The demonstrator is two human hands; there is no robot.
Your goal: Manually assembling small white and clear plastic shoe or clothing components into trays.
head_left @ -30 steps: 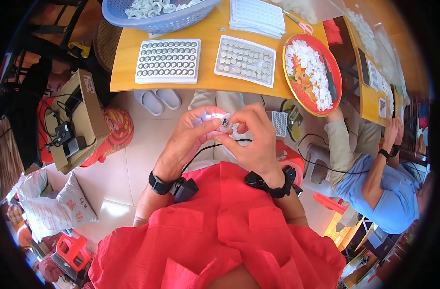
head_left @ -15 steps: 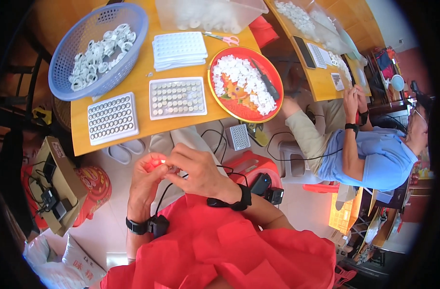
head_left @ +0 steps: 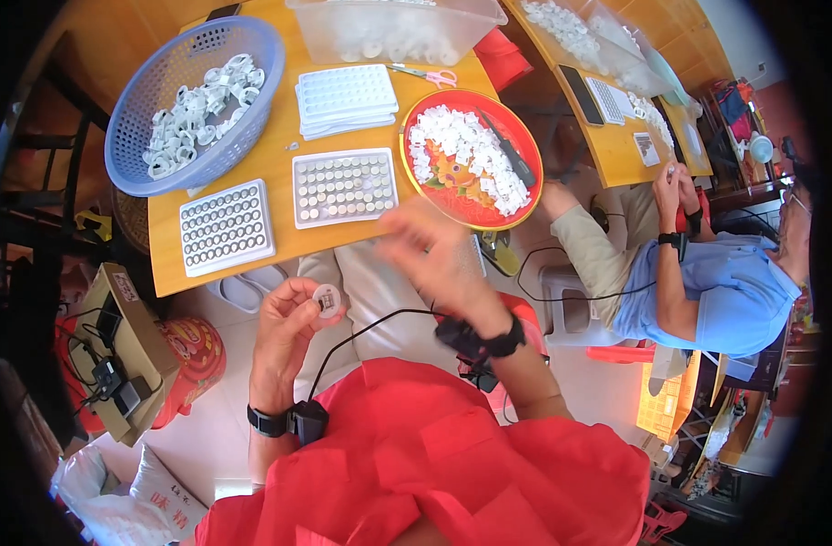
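Though shallow, tray (head_left: pixel 344 221) dense with discs (head_left: pixel 340 187)

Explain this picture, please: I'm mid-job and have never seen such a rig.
No robot here: these are a person's bare hands, seen by a wide fisheye camera worn on the head, looking down, so straight edges bend. The left hand pinches a small pale disc. The right hand is by the near edge of the table, too blurred to tell whether it holds anything. The table carries a blue basket of white parts, a tray of dark-rimmed pieces, a tray of round pale pieces, stacked white trays, scissors and a red round tray of white bits.
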